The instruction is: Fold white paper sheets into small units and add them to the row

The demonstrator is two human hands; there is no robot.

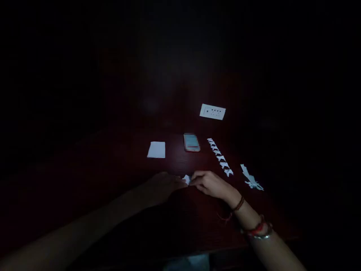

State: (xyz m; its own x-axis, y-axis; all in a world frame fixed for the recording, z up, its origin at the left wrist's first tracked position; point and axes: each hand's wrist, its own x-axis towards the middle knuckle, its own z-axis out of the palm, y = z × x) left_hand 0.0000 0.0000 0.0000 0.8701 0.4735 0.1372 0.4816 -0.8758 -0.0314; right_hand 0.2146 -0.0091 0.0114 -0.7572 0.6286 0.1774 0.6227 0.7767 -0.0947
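Observation:
The scene is very dark. My left hand [163,186] and my right hand [210,184] meet over a dark red table [113,177], fingers pinched together on a small white piece of paper [186,179] between them. The right wrist wears red thread bands and a metal bangle. Beyond the hands lie a square white sheet [156,149], a phone [191,142] and a row of small folded paper pieces [220,157].
A little pile of white paper scraps [252,178] lies right of my right hand. A white socket plate [212,111] sits farther back. Everything beyond the table is too dark to make out.

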